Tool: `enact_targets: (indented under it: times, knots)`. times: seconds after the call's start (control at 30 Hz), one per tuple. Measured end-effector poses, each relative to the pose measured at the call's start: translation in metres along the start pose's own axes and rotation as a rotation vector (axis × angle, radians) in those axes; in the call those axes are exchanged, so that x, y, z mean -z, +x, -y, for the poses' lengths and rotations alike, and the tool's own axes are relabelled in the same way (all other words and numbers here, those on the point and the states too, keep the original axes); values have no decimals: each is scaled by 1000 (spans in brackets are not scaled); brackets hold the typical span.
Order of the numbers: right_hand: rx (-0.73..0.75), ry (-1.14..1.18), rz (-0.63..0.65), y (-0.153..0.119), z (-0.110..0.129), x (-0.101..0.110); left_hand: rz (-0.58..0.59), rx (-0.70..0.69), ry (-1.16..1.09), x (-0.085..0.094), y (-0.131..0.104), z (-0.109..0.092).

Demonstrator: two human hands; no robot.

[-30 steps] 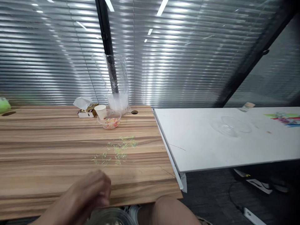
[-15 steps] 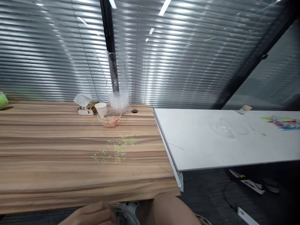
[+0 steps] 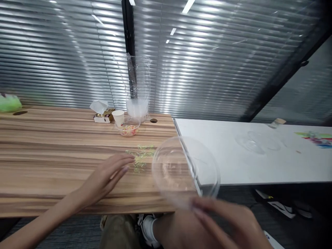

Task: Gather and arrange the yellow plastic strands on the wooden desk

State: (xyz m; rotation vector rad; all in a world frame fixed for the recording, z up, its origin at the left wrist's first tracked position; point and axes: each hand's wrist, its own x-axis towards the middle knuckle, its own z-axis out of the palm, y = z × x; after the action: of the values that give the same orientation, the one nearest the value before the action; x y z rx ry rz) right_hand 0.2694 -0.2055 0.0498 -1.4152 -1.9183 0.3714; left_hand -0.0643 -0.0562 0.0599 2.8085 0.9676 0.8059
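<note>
My right hand (image 3: 225, 218) pinches the near rim of a clear plastic bowl (image 3: 207, 169), which hangs tilted over the table's right edge and is slightly blurred. Palm down, my left hand (image 3: 110, 176) has its fingers stretched out and holds nothing. Its fingertips are at the left side of a scatter of thin green bits (image 3: 140, 164) on the wood-grain table (image 3: 64, 162). Further back, another clear bowl (image 3: 127, 128) contains small red, orange and yellow pieces.
Behind that bowl stand a paper cup (image 3: 118, 117), a tissue pack (image 3: 102, 117) and a clear bag of stacked plastic bowls (image 3: 137, 109). On the white table (image 3: 218, 138) lie clear round plastic pieces (image 3: 251, 141), a small jar (image 3: 277, 122) and a colourful packet (image 3: 316, 139).
From below the table edge, the hand and clear plastic have come up. My left hand now reaches over the green bits, and my right hand holds the bowl. The view has shifted slightly left.
</note>
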Motion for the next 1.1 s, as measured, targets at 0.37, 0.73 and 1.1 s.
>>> enact_targets:
  times: [0.37,0.73,1.1]
  knots:
    - [-279,406,54,130,-100,-46,345,55,20,-104,64,32]
    - [-193,469,124,143,-122,-38,439,-100,114,-90,31,45]
    - [-132,279,-43,169,-138,-38,458,59,176,-121,77,49]
